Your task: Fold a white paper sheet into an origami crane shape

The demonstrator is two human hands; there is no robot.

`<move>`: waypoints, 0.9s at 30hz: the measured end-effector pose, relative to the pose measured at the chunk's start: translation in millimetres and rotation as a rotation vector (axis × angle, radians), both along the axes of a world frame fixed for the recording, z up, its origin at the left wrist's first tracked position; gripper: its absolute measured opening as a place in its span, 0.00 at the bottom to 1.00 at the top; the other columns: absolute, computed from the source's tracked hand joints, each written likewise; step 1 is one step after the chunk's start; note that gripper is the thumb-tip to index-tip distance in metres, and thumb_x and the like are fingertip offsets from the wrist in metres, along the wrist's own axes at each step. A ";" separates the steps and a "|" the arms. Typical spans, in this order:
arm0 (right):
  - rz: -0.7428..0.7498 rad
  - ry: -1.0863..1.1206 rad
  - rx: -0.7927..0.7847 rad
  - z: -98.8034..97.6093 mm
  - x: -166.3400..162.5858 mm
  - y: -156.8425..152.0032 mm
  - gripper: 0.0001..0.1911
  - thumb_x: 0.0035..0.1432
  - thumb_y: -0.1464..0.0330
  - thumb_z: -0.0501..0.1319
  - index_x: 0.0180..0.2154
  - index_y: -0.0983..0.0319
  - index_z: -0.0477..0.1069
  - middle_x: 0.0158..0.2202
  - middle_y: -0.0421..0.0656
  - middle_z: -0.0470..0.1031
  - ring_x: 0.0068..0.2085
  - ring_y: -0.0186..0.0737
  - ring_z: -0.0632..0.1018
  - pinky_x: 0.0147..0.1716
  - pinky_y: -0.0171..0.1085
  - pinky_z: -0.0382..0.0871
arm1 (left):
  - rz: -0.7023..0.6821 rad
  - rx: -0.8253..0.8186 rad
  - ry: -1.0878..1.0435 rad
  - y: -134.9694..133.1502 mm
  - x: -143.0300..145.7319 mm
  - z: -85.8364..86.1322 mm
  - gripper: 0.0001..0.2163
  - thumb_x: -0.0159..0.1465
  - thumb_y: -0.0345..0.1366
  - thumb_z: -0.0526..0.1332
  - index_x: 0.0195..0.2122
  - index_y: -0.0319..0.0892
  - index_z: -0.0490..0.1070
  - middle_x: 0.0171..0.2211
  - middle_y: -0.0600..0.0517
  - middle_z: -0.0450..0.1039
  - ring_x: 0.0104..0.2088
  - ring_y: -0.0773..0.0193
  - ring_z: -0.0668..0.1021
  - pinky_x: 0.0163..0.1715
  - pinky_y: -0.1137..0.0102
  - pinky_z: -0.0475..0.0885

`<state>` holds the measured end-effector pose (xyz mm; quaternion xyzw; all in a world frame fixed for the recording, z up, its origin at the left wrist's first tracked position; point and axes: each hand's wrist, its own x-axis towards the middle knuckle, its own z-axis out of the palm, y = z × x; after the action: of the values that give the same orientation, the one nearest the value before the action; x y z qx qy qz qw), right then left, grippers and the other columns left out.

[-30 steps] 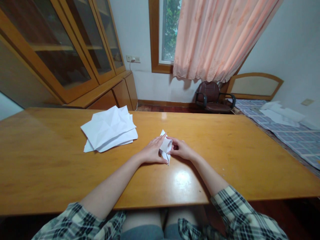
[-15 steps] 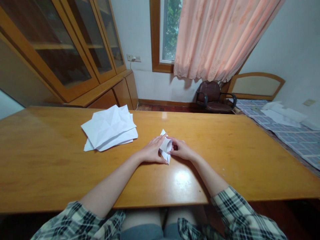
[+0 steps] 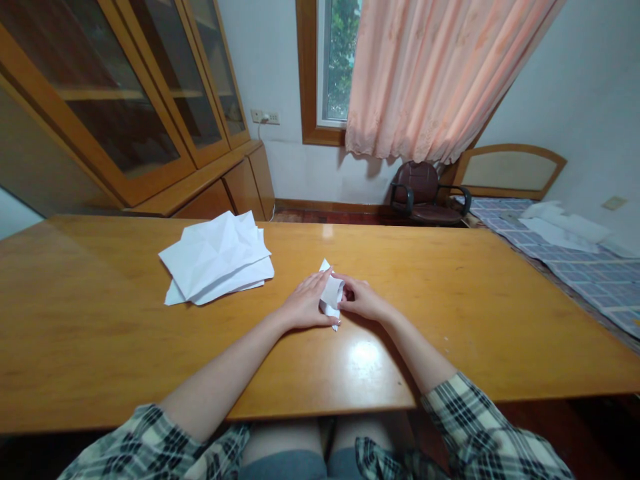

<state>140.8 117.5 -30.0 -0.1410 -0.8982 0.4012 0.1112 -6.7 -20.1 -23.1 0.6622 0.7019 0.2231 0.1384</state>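
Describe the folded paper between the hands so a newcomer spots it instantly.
Find the wooden table. Near its middle, the left hand and right hand touch a small folded paper. Unlike the broad, creased sheets piled to the left, it is compact, with pointed ends.

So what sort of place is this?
Probably a room in a home, maybe a bedroom also used for desk work: there's what looks like a bed on the right, a pink curtain and a big wooden table.
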 end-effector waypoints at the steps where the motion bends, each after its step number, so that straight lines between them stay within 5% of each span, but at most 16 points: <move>1: -0.009 -0.007 0.034 1.4 0.3 -0.1 0.37 0.47 0.70 0.66 0.59 0.59 0.59 0.28 0.36 0.71 0.29 0.34 0.69 0.34 0.35 0.60 | 0.002 -0.001 -0.004 0.1 0.3 0.4 0.56 0.44 0.55 0.68 0.66 0.43 0.35 0.66 0.41 0.43 0.64 0.46 0.53 0.62 0.54 0.50; 7: -0.131 -0.044 0.328 6.3 4.0 1.4 0.38 0.44 0.59 0.69 0.57 0.58 0.62 0.37 0.44 0.73 0.39 0.44 0.68 0.40 0.41 0.55 | 0.004 0.006 -0.001 0.2 0.1 -1.0 0.58 0.43 0.55 0.69 0.66 0.42 0.33 0.66 0.39 0.43 0.64 0.46 0.53 0.61 0.55 0.51; 19: -0.218 -0.046 0.400 0.9 -1.3 7.8 0.32 0.49 0.54 0.66 0.54 0.59 0.67 0.36 0.46 0.73 0.39 0.45 0.67 0.38 0.40 0.53 | 0.005 0.006 0.019 0.3 -0.5 -3.5 0.58 0.44 0.57 0.68 0.66 0.41 0.33 0.66 0.39 0.44 0.64 0.45 0.53 0.61 0.55 0.51; 27: 0.018 0.070 0.386 4.9 4.1 18.6 0.16 0.58 0.59 0.61 0.48 0.55 0.73 0.35 0.44 0.73 0.38 0.41 0.68 0.40 0.39 0.56 | 0.014 -0.029 0.005 -0.8 -2.1 -2.1 0.56 0.44 0.56 0.68 0.66 0.42 0.36 0.66 0.40 0.45 0.64 0.45 0.53 0.62 0.54 0.51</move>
<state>145.0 136.0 -25.1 -0.0952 -0.9552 0.2274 0.1638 -8.8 -20.9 -25.2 0.6559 0.7099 0.2120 0.1446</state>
